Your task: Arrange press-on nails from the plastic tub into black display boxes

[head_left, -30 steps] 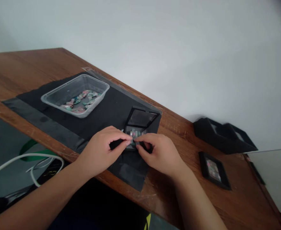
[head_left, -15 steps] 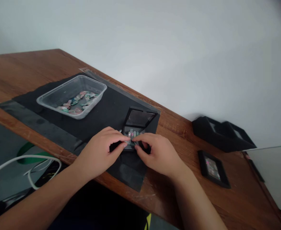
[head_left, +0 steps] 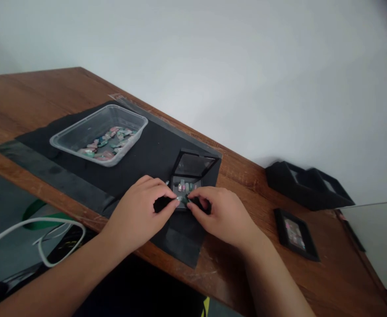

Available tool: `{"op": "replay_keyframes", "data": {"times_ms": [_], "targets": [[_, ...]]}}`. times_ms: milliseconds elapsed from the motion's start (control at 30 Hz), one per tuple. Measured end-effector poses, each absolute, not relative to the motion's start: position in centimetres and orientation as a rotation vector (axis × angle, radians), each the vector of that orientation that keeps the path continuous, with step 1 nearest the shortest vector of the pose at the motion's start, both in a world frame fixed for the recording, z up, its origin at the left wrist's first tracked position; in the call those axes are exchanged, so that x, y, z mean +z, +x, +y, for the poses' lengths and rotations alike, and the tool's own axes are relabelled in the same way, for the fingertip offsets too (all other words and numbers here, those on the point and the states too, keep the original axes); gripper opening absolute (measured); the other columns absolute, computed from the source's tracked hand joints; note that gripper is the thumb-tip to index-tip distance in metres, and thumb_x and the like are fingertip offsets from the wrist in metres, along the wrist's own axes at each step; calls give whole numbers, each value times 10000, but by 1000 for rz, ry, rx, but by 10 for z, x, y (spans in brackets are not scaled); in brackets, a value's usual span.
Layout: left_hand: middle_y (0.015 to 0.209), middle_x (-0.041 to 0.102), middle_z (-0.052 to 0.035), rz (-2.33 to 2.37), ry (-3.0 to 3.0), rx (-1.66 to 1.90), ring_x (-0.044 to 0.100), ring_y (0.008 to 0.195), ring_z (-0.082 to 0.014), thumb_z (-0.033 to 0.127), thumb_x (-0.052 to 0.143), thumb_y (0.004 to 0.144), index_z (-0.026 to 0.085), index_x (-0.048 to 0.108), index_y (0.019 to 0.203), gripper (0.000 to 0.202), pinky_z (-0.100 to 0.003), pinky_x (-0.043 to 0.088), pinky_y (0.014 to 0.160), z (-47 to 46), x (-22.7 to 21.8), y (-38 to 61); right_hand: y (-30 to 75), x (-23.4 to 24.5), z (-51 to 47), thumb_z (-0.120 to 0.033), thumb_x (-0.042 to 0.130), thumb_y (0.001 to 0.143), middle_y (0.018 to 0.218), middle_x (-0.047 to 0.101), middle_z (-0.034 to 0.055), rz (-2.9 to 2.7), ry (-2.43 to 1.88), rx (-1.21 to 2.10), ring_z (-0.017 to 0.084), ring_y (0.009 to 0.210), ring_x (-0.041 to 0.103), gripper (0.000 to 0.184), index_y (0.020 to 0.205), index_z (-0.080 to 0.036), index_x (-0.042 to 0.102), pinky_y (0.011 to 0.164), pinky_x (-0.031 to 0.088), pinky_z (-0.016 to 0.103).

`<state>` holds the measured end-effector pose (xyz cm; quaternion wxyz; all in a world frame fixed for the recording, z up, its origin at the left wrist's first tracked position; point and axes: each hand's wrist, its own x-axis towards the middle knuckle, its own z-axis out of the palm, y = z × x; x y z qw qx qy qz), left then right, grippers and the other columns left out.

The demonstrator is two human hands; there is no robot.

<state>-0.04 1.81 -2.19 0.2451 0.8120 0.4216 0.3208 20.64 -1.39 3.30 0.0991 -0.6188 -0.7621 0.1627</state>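
Observation:
A small black box with a clear-windowed lid stands with its lid raised on the black mat. Inside, a row of small pink, green and pale press-on nails lies along the back. My left hand is closed in a pinch at the box's front, thumb and forefinger on a shiny greenish press-on nail. Opposite it, my right hand pinches close by over the same front part; what sits between its fingertips is too small to make out. Another small shiny piece shows just left of the box.
A clear plastic tub with many loose press-on nails stands on the black mat to the left. On the wooden table at right are a filled black box and a black divided holder. A white cable hangs at lower left.
The fingertips of both hands have shifted slightly, uncovering more of the nail row and the greenish nail at the front. The view has moved a little; the box stays open.

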Motion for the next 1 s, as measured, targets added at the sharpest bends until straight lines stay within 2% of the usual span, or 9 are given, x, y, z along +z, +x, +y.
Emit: {"op": "replay_keyframes", "data": {"times_ms": [400,700,900,1000], "targets": [[876,644,-51,1152,2257,796,556,898,-251,213,599,930,205,657,843,105,-408,444,821,15,-18,4,200,33,-16,-254,599,918,705,668,-20,-2259,-1927,378,145,623,580,125,896,-253,723,590,305,266],[882,636,-29,1159,2236,798,549,911,-242,200,600,922,208,617,840,84,-396,434,837,16,-21,7,198,26,-13,-265,609,916,683,665,-22,-2193,-2007,222,136,594,552,130,813,-238,682,566,254,267],[899,645,-26,1131,2270,804,554,915,-246,196,588,926,214,602,841,88,-400,423,832,16,-20,5,200,31,-15,-325,583,928,648,663,1,-2159,-2047,169,141,608,549,331,620,-207,594,571,226,283],[893,644,-19,1110,2264,818,557,912,-241,189,589,921,216,593,832,93,-397,420,833,16,-21,4,205,32,-13,-319,572,923,641,655,3,-2176,-2022,170,136,609,537,357,588,-197,568,575,220,284]]}}
